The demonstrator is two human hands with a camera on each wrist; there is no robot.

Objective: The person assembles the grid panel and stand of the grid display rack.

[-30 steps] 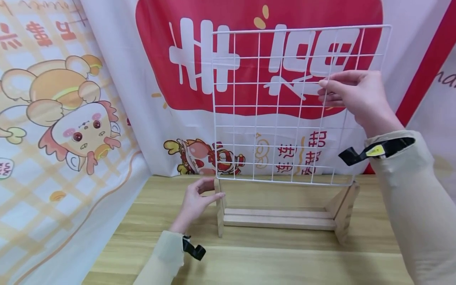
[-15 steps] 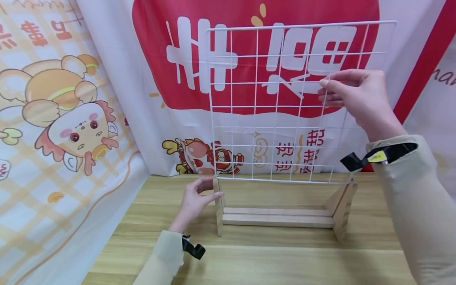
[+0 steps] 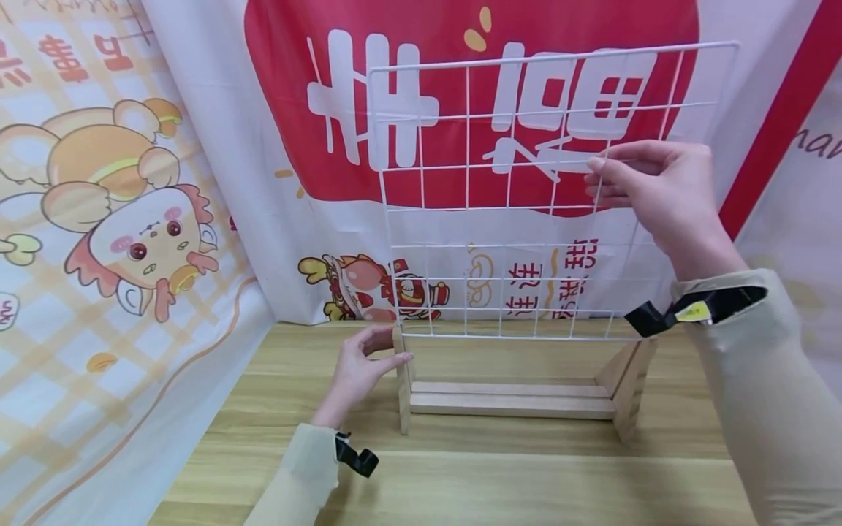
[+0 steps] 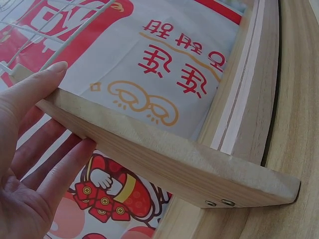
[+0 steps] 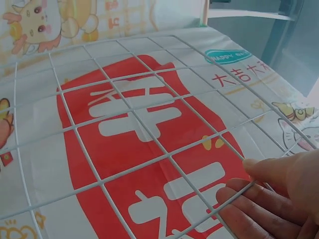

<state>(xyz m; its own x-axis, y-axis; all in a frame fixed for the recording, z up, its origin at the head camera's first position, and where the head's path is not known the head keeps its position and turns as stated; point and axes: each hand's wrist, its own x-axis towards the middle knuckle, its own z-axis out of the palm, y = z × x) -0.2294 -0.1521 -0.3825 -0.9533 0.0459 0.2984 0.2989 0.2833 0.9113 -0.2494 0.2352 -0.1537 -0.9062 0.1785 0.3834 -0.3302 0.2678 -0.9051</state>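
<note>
A white wire grid panel (image 3: 552, 57) stands nearly upright, its bottom edge level with the tops of the wooden stand's end pieces. My right hand (image 3: 671, 193) pinches one of its wires right of centre, thumb in front and fingers behind, as the right wrist view also shows. The wooden stand (image 3: 513, 407) rests on the table, two end pieces joined by a low grooved crossbar. My left hand (image 3: 358, 369) holds the top of the left end piece (image 4: 149, 134) between thumb and fingers. Whether the grid's lower corners sit in the stand, I cannot tell.
The wood-grain table (image 3: 460, 486) extends in front of the stand. Behind hangs a printed red and white cloth (image 3: 316, 241). Another cloth (image 3: 39, 409) with cartoon prints covers the left side. Black straps with small mounts (image 3: 697, 310) circle both wrists.
The grid's top has shifted left and tipped slightly, with my right hand now a little lower in view. My left hand keeps its hold on the stand.
</note>
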